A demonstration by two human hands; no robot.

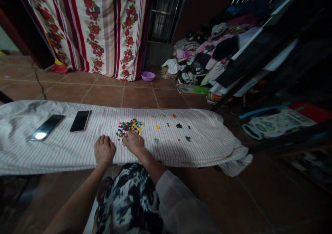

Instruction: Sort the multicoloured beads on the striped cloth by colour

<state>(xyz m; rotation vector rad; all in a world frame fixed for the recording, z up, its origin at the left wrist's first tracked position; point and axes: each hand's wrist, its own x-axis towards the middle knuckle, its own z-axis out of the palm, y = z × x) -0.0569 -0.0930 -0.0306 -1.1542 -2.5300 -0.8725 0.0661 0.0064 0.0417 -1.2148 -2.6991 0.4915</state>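
A heap of small bead-like pieces (132, 125) in many colours lies on a striped cloth (90, 147). My right hand (133, 142) is at the heap's near edge, its fingertips bent down among the pieces; whatever they pinch is hidden. To its left, my left hand (104, 149) rests on the cloth as a loose fist, apart from the heap. Sorted by colour, little groups sit to the right, among them yellow pieces (157, 127), black pieces (178, 125), dark grey pieces (187, 138) and light grey pieces (156, 141).
Two phones, one lying left (46, 127) and one nearer the heap (80, 120), rest on the cloth. Beyond are a flowered curtain (109, 29), a purple basin (148, 76) and piled clothes (199, 57). A child's plastic board (272, 122) stands at the right.
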